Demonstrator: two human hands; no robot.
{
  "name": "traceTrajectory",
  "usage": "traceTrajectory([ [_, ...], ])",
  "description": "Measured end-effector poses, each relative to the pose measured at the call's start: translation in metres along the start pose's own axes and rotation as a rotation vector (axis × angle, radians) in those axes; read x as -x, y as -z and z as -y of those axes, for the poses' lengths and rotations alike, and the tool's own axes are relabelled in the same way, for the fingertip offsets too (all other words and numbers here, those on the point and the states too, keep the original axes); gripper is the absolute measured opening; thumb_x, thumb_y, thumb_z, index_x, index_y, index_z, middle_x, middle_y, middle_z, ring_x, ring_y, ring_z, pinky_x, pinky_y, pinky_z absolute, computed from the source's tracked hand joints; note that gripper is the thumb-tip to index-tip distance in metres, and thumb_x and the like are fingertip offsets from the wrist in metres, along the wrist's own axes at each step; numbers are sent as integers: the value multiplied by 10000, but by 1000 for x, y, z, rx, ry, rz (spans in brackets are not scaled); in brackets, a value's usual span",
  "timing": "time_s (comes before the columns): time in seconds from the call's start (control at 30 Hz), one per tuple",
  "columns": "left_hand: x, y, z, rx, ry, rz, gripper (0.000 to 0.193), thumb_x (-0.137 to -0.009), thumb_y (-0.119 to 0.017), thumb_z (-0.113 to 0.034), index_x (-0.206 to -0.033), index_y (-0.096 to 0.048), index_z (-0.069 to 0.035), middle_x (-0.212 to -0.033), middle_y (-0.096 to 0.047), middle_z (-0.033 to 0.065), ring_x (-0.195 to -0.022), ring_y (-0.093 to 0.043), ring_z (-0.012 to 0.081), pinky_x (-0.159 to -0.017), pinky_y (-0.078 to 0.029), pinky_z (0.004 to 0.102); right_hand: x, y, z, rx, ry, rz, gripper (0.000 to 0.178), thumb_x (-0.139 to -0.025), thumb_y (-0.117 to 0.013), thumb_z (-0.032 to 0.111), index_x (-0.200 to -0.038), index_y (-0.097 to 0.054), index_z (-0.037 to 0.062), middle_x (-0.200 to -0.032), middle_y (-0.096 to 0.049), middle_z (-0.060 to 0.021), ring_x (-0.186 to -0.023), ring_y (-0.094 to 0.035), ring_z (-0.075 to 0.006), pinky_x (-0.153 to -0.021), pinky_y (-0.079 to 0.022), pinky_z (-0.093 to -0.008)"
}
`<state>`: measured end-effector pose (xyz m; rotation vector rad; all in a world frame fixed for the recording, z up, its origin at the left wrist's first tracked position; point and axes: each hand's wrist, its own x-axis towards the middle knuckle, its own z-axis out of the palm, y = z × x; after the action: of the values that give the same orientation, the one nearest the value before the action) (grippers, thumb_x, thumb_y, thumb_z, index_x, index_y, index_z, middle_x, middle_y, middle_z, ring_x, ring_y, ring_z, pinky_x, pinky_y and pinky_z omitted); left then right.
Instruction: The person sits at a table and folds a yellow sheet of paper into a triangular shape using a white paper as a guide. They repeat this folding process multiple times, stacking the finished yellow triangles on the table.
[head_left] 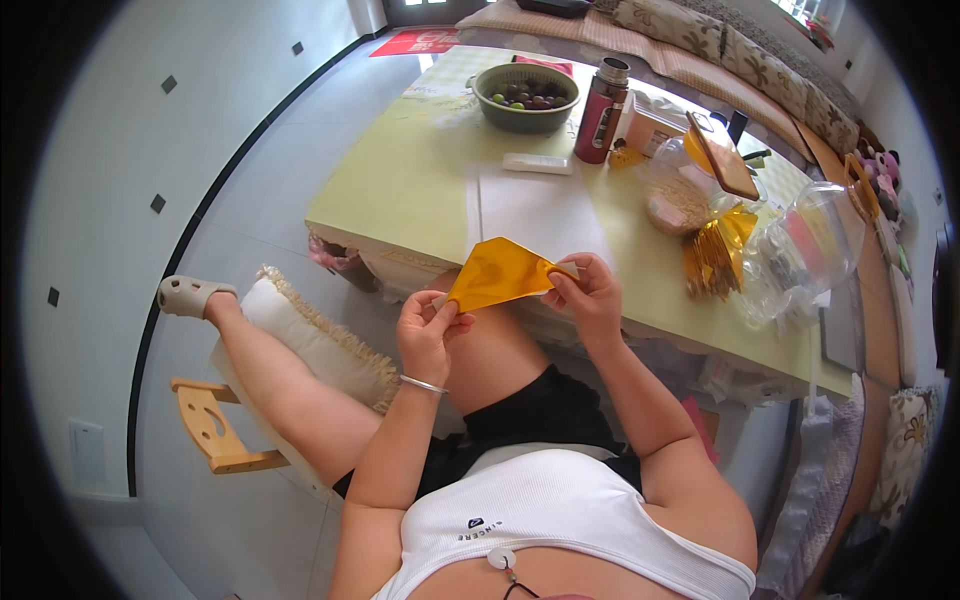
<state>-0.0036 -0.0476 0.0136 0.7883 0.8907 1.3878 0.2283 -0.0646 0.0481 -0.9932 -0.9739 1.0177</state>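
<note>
A sheet of shiny gold foil paper (498,273) is stretched between my two hands over my lap, just off the table's near edge. Its top corner is cut or folded, and whitish ends show by the fingers. My left hand (428,325) pinches the lower left end between thumb and fingers. The right end is pinched the same way by my right hand (588,295). Beyond it on the table lies a white paper sheet (540,215) with a small white oblong item (537,163) on top. To the right sits a pile of folded gold foil pieces (708,262).
The pale green table (390,190) bears a colander of grapes (525,97), a dark red flask (601,115), a tissue box (655,122), a propped phone (722,157), a clear tub (675,200) and a clear plastic bag (800,260). A wooden stool (222,425) stands at left.
</note>
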Motion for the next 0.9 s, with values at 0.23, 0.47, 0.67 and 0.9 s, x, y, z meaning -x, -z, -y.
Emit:
traceTrajectory([
  [0.23,28,34,-16,115,-58,-57,132,-942,-619,7,-1050,-604,-68,-888,-715,100,-695,-723,177,-623,-617,285,19,-40,-6,-6,-11,15,117,-933,-667,7,-1034,-618,40,-862,-678,-36,-607,-654,-89,-531,-490,-189],
  [0.47,52,47,-25,164,-87,-142,58,-956,-617,-19,-1010,-610,-39,-881,-697,84,-702,-715,175,-649,-612,273,27,-57,-18,-47,56,104,109,-928,-656,-32,-1035,-651,-14,-911,-686,-67,-725,-694,-127,-631,-559,-226],
  [0.67,59,63,-24,137,-106,-167,77,-963,-638,-66,-1029,-618,-33,-891,-703,87,-704,-722,174,-663,-621,277,38,-61,-16,-120,63,207,115,-988,-601,35,-1060,-642,-45,-938,-697,-95,-795,-711,-164,-727,-593,-256],
  [0.9,63,65,-29,82,-183,-156,207,-946,-638,-16,-1150,-637,17,-905,-716,105,-717,-729,198,-650,-621,275,39,-62,-11,-15,15,217,168,-1027,-540,73,-1081,-644,-48,-962,-705,-102,-833,-721,-157,-712,-590,-255],
])
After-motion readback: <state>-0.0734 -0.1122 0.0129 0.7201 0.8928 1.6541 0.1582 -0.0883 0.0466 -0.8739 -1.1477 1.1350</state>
